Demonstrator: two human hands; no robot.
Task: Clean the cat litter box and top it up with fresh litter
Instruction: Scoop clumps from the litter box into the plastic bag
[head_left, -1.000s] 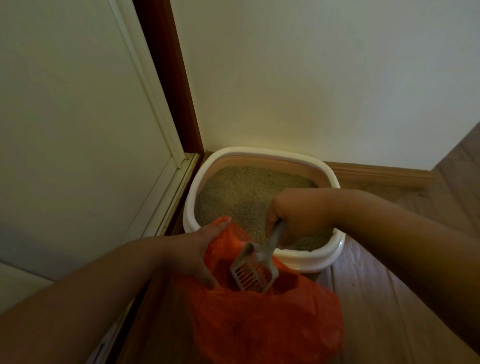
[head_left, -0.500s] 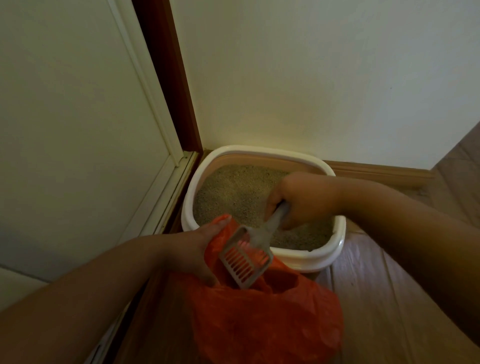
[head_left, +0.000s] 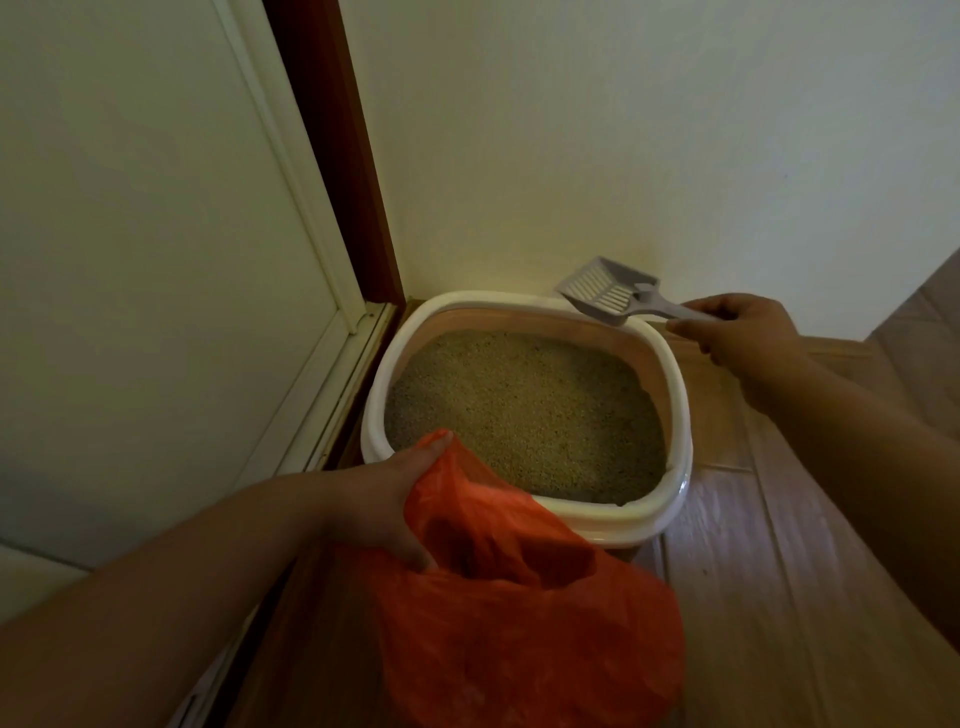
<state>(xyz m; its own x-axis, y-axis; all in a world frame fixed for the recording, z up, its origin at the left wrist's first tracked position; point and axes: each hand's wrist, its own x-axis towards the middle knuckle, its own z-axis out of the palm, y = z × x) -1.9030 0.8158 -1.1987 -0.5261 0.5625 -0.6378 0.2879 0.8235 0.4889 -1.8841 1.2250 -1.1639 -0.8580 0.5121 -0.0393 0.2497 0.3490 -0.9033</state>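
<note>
A white litter box (head_left: 675, 395) stands on the floor in the corner, filled with tan litter (head_left: 524, 410). My left hand (head_left: 384, 499) grips the rim of an orange plastic bag (head_left: 519, 623) at the box's near edge and holds its mouth apart. My right hand (head_left: 748, 338) holds the handle of a grey slotted scoop (head_left: 608, 291), whose head rests at the far right corner of the box rim, by the wall. The scoop's head looks empty.
A cream wall (head_left: 623, 130) rises right behind the box. A white door panel (head_left: 130, 234) and its dark red-brown frame (head_left: 337, 156) stand to the left. Wooden floorboards (head_left: 753, 597) run along the right, with a wooden skirting board (head_left: 841, 348) behind my right hand.
My right hand has lifted the scoop out of the orange bag and carried it across the box to the far right rim. My left hand and the bag stayed put.
</note>
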